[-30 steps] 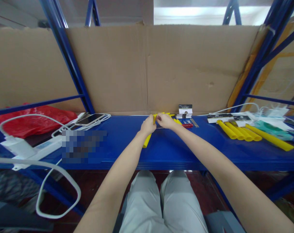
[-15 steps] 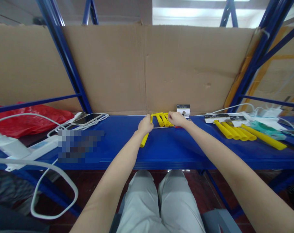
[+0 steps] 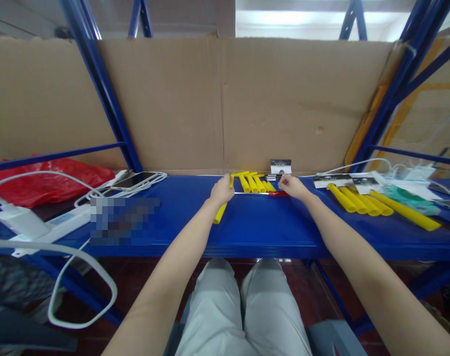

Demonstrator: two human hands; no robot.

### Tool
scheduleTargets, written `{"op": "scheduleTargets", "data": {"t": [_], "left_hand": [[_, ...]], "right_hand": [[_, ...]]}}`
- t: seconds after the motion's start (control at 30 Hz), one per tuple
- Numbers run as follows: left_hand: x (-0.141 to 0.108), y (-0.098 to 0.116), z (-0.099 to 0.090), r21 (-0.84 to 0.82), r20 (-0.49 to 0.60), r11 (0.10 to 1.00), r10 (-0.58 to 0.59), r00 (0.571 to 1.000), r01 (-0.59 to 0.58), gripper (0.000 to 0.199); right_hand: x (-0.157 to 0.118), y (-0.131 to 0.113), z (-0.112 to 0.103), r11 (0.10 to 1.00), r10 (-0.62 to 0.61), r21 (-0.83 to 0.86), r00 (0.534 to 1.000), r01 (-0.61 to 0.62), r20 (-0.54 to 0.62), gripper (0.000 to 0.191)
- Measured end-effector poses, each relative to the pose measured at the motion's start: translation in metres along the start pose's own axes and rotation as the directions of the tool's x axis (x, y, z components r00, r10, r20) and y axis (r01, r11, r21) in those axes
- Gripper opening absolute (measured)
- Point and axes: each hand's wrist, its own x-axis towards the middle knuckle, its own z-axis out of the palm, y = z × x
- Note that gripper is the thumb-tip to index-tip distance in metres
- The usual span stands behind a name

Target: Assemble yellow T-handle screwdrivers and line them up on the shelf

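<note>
The hands are apart: the left hand [image 3: 222, 189] grips one yellow tube [image 3: 220, 213], its middle covered, over the blue desk [image 3: 265, 222]; the right hand [image 3: 292, 186] curls beside one red handle [image 3: 277, 194], whether holding anything I cannot tell. Between them lie at least three yellow pieces [image 3: 252, 184]; far right, five yellow tubes [image 3: 340, 198]. Cardboard [image 3: 173, 109] stands behind.

You wear plain, pale grey trousers [image 3: 213, 306] that show below the front edge of the blue bench [image 3: 262, 232], the cloth smooth and rounded at the knees [image 3: 219, 268] and creased farther back from that edge. Your left hand [image 3: 222, 190] and right hand [image 3: 295, 188] are bare, as are both forearms [image 3: 182, 247], tapering toward the wrists [image 3: 212, 200].
</note>
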Motion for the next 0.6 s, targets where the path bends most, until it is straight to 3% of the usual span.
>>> {"op": "scheduleTargets", "data": {"t": [0.17, 0.6], "left_hand": [[-0.001, 0.001, 0.000, -0.001, -0.005, 1.000, -0.008, 1.000, 0.008, 0.027], [-0.002, 0.002, -0.003, -0.018, 0.001, 1.000, -0.019, 1.000, 0.019, 0.025]], "right_hand": [[-0.006, -0.007, 0.000, 0.998, 0.041, 0.054, 0.999, -0.041, -0.011, 0.008], [-0.011, -0.014, 0.007, 0.994, 0.090, -0.071, 0.993, -0.085, 0.076, 0.010]]}}
